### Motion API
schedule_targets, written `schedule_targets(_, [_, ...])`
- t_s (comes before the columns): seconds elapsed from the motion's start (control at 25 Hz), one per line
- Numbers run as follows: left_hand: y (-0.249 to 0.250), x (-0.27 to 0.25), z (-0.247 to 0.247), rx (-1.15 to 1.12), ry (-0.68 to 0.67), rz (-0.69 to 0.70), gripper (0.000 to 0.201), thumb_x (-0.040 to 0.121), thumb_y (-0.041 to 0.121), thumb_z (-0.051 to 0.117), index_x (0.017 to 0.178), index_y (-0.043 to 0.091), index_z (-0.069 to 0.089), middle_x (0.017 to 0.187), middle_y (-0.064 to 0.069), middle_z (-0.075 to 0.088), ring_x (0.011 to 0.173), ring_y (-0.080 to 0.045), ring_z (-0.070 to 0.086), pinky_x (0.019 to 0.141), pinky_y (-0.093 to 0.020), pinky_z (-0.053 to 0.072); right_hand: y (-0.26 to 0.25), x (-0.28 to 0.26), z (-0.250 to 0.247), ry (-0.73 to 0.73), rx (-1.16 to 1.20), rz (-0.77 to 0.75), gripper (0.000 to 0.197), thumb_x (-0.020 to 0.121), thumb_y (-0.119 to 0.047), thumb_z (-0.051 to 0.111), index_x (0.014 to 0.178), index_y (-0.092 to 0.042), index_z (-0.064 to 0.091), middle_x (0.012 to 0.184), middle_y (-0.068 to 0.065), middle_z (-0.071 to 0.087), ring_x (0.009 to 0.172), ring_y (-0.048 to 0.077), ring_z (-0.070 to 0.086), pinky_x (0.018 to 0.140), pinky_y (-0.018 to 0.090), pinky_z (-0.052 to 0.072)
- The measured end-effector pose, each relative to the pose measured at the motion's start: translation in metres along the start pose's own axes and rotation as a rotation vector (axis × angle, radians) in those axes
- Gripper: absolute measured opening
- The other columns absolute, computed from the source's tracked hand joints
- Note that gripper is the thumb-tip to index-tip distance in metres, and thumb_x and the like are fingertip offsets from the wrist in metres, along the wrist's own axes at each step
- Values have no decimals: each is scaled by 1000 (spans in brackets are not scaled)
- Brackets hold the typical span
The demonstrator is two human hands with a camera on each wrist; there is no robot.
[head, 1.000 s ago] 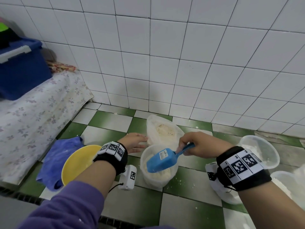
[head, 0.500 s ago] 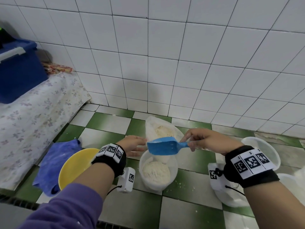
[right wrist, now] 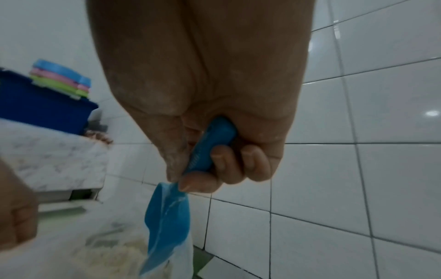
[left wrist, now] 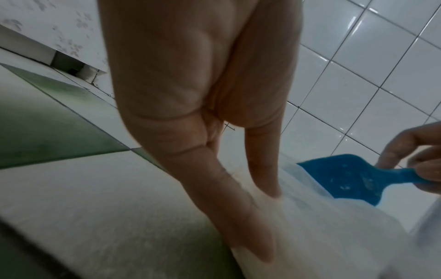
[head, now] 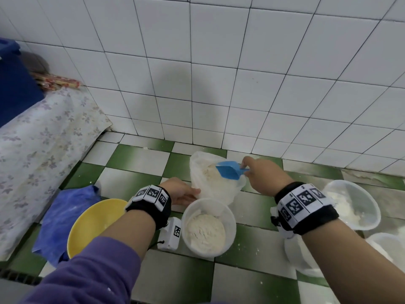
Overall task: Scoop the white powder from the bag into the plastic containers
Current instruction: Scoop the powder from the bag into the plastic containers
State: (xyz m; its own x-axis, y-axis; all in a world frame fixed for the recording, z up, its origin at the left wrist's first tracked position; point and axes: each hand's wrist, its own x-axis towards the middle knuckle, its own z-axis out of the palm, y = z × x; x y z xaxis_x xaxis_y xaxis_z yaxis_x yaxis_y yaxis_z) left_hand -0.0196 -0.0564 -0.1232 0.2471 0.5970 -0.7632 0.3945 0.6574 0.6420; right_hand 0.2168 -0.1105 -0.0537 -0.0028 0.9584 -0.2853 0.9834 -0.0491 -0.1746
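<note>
The clear plastic bag [head: 219, 191] of white powder stands open on the green-and-white tiled floor near the wall. My right hand [head: 260, 174] grips the handle of a blue scoop [head: 229, 170]; its bowl is at the bag's mouth, over the powder. In the right wrist view the fingers curl round the handle of the scoop [right wrist: 167, 217], which points down into the bag [right wrist: 107, 254]. My left hand [head: 182, 191] rests against the bag's left side with straight fingers [left wrist: 260, 245]. In front of the bag stands a round plastic container [head: 231, 229], partly filled with powder.
Two more plastic containers [head: 352, 205] [head: 390, 249] with powder stand to the right. A yellow bowl [head: 92, 222] and a blue cloth [head: 59, 218] lie to the left. Behind them are a flowered covering [head: 39, 150] and a dark blue bin [head: 15, 88].
The scoop tipped over the front container, then rose and travelled back to the bag's mouth. My left hand shifted from beside the container's rim to the side of the bag.
</note>
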Motion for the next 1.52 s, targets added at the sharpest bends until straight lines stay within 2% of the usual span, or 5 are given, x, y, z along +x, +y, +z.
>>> schedule_targets(0.28, [12, 6, 0, -3, 37, -1, 6, 89, -12, 56, 89, -7, 59, 85, -19, 64, 67, -25, 66, 56, -31, 60, 1, 14, -5, -151, -97, -1, 20, 94, -15, 42, 111, -11, 52, 106, 8, 61, 91, 25, 58, 74, 30, 47])
schedule_targets(0.64, [17, 19, -1, -140, 83, 32, 26, 94, 18, 62, 106, -5, 60, 103, -21, 68, 93, -33, 66, 85, -44, 56, 16, 16, 8, -191, 276, 89, 21, 97, -18, 44, 99, -5, 60, 79, -1, 58, 76, 17, 52, 58, 21, 36])
schedule_targets(0.8, [13, 21, -2, -161, 82, 45, 12, 98, 10, 54, 89, 2, 53, 96, -17, 62, 84, -27, 63, 77, -41, 54, 16, 21, 12, -210, 353, 64, 16, 96, -21, 49, 95, -10, 60, 72, -9, 54, 67, 8, 49, 56, 19, 34])
schedule_targets(1.16, [14, 16, -1, -229, -115, 11, 14, 103, 18, 45, 104, 4, 49, 105, -17, 62, 92, -29, 63, 80, -42, 55, 20, 22, 35, -261, 576, 104, 16, 97, -18, 47, 85, -16, 58, 67, -6, 58, 56, 7, 47, 56, 18, 38])
schedule_targets(1.52, [19, 20, -2, -87, 82, 37, 14, 101, 18, 47, 102, 4, 49, 109, -18, 59, 93, -31, 61, 78, -45, 55, 17, 23, 58, -212, 506, 193, 9, 97, -21, 49, 94, -18, 57, 82, 0, 63, 70, 10, 55, 59, 20, 38])
